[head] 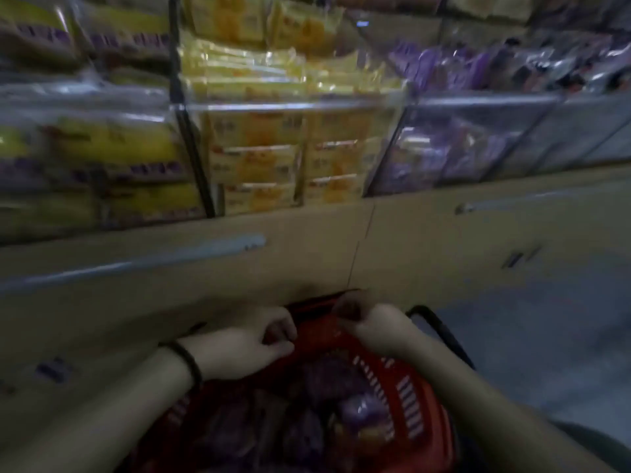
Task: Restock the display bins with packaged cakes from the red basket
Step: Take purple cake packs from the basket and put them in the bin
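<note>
The red basket [411, 404] sits low in front of me, holding several purple packaged cakes [362, 409]. My left hand [249, 339], a black band on its wrist, hovers at the basket's far left rim with fingers curled; blur hides whether it holds anything. My right hand [379, 327] is at the far rim and pinches a small dark, translucent packaged cake [348, 310]. Above stand the clear display bins: one with purple packs [454, 151], one with stacked yellow packs [259, 158], and one with yellow-and-purple packs [102, 148].
A beige cabinet front [444, 240] with long handles runs under the bins, right behind the basket. The basket's black handle [444, 332] hangs folded to the right. Grey floor [553, 336] lies to the right. The whole view is dim and blurred.
</note>
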A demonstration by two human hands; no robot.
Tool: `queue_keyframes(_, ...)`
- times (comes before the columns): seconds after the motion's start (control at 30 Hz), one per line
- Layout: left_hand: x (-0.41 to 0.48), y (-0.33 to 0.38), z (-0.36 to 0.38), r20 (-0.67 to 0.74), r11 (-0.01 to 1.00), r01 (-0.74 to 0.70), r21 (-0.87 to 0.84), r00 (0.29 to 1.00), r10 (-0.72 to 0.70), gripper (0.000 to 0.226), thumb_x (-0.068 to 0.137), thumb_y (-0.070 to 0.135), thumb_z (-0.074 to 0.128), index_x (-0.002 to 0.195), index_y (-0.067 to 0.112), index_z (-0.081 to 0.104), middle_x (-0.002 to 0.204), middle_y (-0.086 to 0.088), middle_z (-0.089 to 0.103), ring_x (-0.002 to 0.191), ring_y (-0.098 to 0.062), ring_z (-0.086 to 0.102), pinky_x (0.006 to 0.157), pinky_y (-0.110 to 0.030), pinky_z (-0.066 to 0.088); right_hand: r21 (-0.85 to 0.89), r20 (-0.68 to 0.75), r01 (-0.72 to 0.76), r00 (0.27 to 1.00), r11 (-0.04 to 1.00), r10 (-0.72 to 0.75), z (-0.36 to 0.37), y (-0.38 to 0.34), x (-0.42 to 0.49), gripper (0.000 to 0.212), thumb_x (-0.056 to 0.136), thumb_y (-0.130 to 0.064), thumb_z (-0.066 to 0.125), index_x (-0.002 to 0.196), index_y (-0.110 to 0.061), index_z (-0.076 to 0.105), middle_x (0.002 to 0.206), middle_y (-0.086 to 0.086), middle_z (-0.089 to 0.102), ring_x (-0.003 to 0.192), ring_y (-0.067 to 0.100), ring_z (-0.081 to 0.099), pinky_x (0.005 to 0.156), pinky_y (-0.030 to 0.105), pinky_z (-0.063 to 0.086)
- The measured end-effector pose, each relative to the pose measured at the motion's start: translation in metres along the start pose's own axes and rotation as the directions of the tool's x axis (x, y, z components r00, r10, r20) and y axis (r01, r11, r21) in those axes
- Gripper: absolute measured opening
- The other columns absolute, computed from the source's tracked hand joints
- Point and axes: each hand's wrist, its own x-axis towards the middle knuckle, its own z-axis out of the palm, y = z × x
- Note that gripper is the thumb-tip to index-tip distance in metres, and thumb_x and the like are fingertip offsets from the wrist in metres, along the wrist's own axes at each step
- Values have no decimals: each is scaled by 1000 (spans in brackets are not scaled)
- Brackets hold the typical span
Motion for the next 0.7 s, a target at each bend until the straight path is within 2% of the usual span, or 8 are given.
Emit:
queue_keyframes(0.1,17,-39,22,167,976,48,213,982,-84,20,94,52,65,109,39,66,102,20,71,95,-7,67,84,-28,56,-82,38,-100,994,992,103,37,25,8,25,92,-25,73,116,-20,77,116,0,76,107,19,69,84,23,47)
queue_keyframes(0.17,20,-52,28,285,943,18,332,951,-119,29,96,52,63,118,33,67,112,11,73,103,-12,67,89,-28,54,-133,68,-174,981,976,184,55,36,14,36,87,-28,76,122,-22,75,122,4,76,115,24,69,89,25,50)
queue_keyframes(0.3,31,-62,42,448,903,-28,429,874,-185,35,101,43,58,118,16,72,121,-5,73,111,-25,67,91,-31,52,-212,102,-277,947,937,303,91,58,21,29,92,-25,66,119,-15,71,121,15,72,118,37,67,85,32,51)
queue_keyframes(0.37,35,-61,46,466,910,-34,413,866,-180,38,101,46,56,116,15,72,120,-7,73,109,-26,67,90,-34,54,-198,130,-318,929,927,347,107,70,21,36,91,-30,70,123,-12,69,123,17,72,117,37,67,83,33,50)
queue_keyframes(0.43,38,-58,48,435,929,-28,369,889,-146,42,101,52,57,126,20,68,126,-3,71,115,-23,65,93,-31,52,-194,172,-335,914,922,368,125,80,18,42,94,-36,69,127,-10,70,128,18,71,119,36,67,90,35,51)
queue_keyframes(0.53,38,-59,53,402,945,-15,328,907,-125,43,100,54,57,131,25,65,128,-1,70,120,-22,63,92,-27,47,-255,211,-357,887,899,412,163,111,19,63,86,-61,55,128,-17,70,131,17,69,117,37,68,93,38,54)
queue_keyframes(0.6,35,-63,57,421,941,2,339,894,-154,43,98,57,57,126,26,67,127,-2,70,118,-24,64,94,-29,50,-228,128,-427,878,875,462,174,127,19,63,75,-58,61,121,-17,70,121,15,73,111,37,71,88,40,57)
queue_keyframes(0.7,32,-67,61,450,926,8,376,872,-191,42,97,55,60,116,20,70,122,-6,71,115,-28,65,90,-32,52,-122,30,-508,857,853,515,154,108,17,41,84,-37,69,110,-6,70,112,20,74,106,40,71,80,38,54)
